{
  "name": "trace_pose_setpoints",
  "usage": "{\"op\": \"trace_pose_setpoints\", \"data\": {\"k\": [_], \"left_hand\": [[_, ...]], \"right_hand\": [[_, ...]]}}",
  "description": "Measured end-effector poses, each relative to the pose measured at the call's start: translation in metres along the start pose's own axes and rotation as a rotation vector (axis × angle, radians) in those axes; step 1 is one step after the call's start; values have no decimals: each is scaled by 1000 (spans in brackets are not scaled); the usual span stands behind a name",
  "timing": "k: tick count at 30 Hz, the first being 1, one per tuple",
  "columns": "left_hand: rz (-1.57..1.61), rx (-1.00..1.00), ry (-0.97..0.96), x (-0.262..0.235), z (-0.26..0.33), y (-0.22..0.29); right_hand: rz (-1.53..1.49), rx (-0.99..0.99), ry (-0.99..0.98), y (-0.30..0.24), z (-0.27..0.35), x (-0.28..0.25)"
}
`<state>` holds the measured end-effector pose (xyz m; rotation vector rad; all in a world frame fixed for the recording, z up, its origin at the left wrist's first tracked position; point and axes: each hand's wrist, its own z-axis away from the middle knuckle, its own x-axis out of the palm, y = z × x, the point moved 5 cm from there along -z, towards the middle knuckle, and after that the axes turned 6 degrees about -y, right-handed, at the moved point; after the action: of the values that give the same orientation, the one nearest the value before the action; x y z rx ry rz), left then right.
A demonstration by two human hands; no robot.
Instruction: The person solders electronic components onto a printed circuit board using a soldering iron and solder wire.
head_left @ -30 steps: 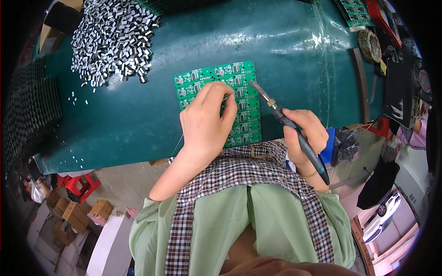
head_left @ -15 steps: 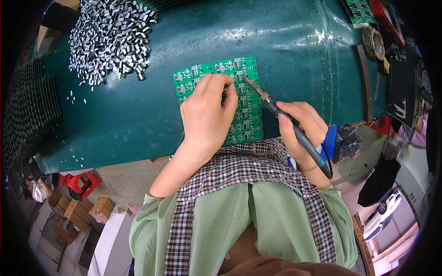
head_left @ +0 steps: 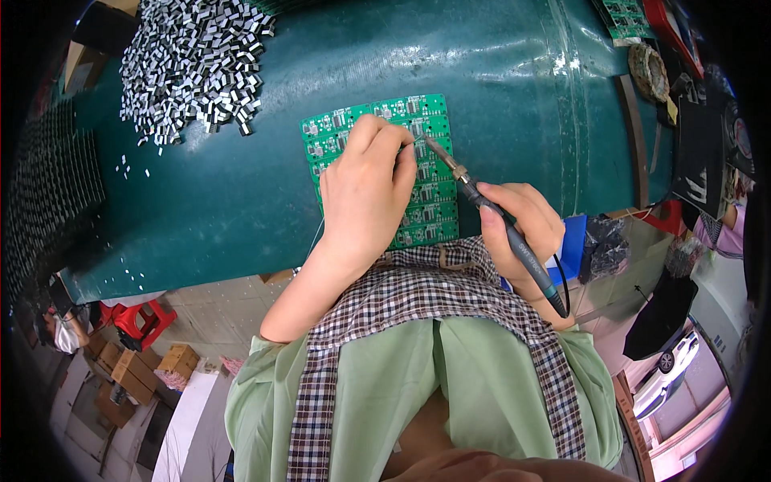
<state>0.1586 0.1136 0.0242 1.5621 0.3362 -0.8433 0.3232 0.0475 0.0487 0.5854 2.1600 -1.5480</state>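
A green panel of circuit boards point(head_left: 431, 213) lies flat near the table's front edge, its left middle part covered by my left hand. My left hand point(head_left: 361, 193) is closed in a pinch over the panel, holding a thin solder wire point(head_left: 417, 140) whose end pokes out past the fingertips. More of that wire trails down beside the wrist. My right hand point(head_left: 524, 221) grips a soldering iron point(head_left: 526, 257) like a pen. The iron's tip points up and left, at the wire's end over the panel's upper right boards.
Small black-and-white parts point(head_left: 197, 68) form a heap at the far left. Dark ribbed stacks point(head_left: 60, 185) stand along the left edge. On the right lie a dark bar point(head_left: 633, 140), a brown ring point(head_left: 647, 74) and another green board point(head_left: 624, 22). A blue bin point(head_left: 573, 247) sits beyond my right forearm.
The iron's tip has shifted slightly down, and my right hand has moved a little left and down. My left fingertips have edged right, bringing the wire's end into sight.
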Motion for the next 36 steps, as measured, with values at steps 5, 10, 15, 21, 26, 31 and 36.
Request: {"op": "trace_pose_setpoints", "data": {"k": [5, 10, 15, 21, 26, 31, 36], "left_hand": [[17, 5, -7, -2, 4, 1], [-4, 43, 33, -5, 13, 3], [23, -4, 12, 0, 14, 2], [12, 29, 29, 1, 13, 3], [5, 30, 13, 1, 13, 3], [-4, 57, -18, 4, 14, 5], [-19, 47, 12, 2, 19, 7]], "right_hand": [[17, -37, 47, 0, 5, -7], [14, -69, 53, 2, 9, -10], [5, -70, 16, 3, 10, -6], [10, -80, 0, 2, 8, -4], [2, -57, -8, 3, 10, -4], [5, -89, -11, 0, 16, 0], [25, -121, 46, -2, 22, -4]]}}
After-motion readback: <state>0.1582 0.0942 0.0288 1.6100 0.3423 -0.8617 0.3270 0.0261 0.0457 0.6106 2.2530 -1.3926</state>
